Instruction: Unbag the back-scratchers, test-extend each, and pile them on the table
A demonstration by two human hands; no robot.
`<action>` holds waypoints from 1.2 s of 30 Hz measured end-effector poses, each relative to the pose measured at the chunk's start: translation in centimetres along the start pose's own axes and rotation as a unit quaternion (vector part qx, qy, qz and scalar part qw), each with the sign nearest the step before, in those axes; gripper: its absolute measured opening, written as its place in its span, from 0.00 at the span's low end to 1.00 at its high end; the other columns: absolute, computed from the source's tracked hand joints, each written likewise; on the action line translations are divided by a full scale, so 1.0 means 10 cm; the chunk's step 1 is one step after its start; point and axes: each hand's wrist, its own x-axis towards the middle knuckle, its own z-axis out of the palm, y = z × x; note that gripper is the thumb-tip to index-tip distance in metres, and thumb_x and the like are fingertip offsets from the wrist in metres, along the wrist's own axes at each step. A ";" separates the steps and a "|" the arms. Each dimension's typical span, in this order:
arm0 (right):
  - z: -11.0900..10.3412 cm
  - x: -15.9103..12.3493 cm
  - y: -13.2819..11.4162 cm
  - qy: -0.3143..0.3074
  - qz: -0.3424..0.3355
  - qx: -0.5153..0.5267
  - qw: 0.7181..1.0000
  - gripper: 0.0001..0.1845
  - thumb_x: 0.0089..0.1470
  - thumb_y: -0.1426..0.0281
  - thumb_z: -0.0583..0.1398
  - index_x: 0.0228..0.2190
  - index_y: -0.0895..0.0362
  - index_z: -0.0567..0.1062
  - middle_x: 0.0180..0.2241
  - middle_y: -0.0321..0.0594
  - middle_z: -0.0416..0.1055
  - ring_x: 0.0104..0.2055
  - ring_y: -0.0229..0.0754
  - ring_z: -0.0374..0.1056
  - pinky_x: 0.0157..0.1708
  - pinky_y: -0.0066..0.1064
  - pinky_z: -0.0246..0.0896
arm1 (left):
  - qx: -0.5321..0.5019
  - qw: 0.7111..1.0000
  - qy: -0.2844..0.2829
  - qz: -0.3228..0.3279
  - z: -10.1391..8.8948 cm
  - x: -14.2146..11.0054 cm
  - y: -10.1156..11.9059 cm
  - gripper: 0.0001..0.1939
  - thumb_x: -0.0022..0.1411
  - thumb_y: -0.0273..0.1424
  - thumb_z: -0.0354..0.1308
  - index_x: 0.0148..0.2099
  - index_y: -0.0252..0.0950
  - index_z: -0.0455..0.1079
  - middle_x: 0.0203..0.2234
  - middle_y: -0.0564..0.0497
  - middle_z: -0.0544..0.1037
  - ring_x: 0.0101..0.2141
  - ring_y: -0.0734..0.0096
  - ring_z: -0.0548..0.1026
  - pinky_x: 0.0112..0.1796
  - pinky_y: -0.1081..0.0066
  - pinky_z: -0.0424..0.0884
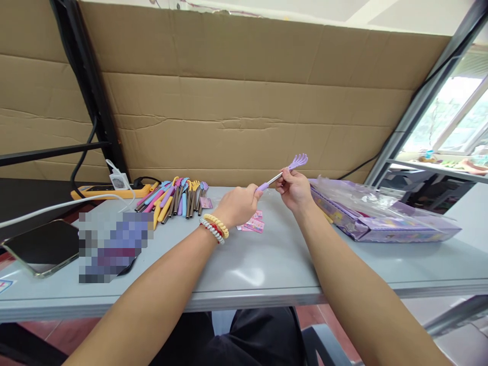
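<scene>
Both hands hold one purple back scratcher [290,168] above the grey table [267,264]. My left hand [238,204] is closed round its purple handle end. My right hand [293,189] pinches the metal shaft just below the claw-shaped head, which points up and to the right. A yellow, red and white set of bracelets sits on my left wrist. Small pink cards [253,223] lie on the table under the hands.
A pile of several coloured back scratchers [175,199] lies at the back left, beside a yellow power strip [110,192] with a white charger. A dark tablet [41,246] sits at the left edge. A purple plastic-wrapped package [381,218] lies to the right. Cardboard lines the wall behind.
</scene>
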 end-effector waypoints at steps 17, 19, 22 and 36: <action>-0.24 0.07 -0.34 0.186 -0.067 0.116 0.973 0.17 0.54 0.67 0.60 0.19 0.58 0.61 0.13 0.27 0.54 0.13 0.27 0.50 0.11 0.19 0.45 | 0.077 0.992 -0.043 0.095 -0.26 -0.03 -0.12 0.19 0.68 0.37 0.35 0.38 0.37 0.65 0.28 0.47 0.75 0.29 0.64 0.73 0.27 0.69 0.59; -0.15 0.06 -0.26 0.170 -0.054 0.122 0.976 0.17 0.53 0.64 0.61 0.20 0.58 0.63 0.13 0.27 0.55 0.14 0.28 0.51 0.12 0.20 0.47 | 0.089 0.993 -0.029 0.073 -0.24 -0.05 -0.20 0.18 0.68 0.37 0.36 0.39 0.37 0.65 0.27 0.48 0.75 0.29 0.63 0.73 0.27 0.69 0.58; 0.02 0.00 -0.13 0.125 0.006 0.123 0.984 0.19 0.50 0.55 0.61 0.22 0.57 0.65 0.16 0.30 0.61 0.17 0.32 0.59 0.16 0.25 0.56 | 0.106 0.993 -0.003 0.045 -0.14 -0.06 -0.26 0.16 0.68 0.37 0.37 0.41 0.36 0.65 0.29 0.47 0.76 0.31 0.61 0.74 0.27 0.68 0.59; 0.46 -0.30 0.08 -0.067 0.057 0.187 0.978 0.33 0.42 0.67 0.65 0.13 0.57 0.43 0.08 0.27 0.40 0.12 0.29 0.42 0.14 0.26 0.44 | -0.164 0.984 0.024 0.063 0.22 -0.01 -0.05 0.05 0.61 0.30 0.46 0.32 0.37 0.60 0.26 0.52 0.70 0.27 0.70 0.66 0.28 0.70 0.60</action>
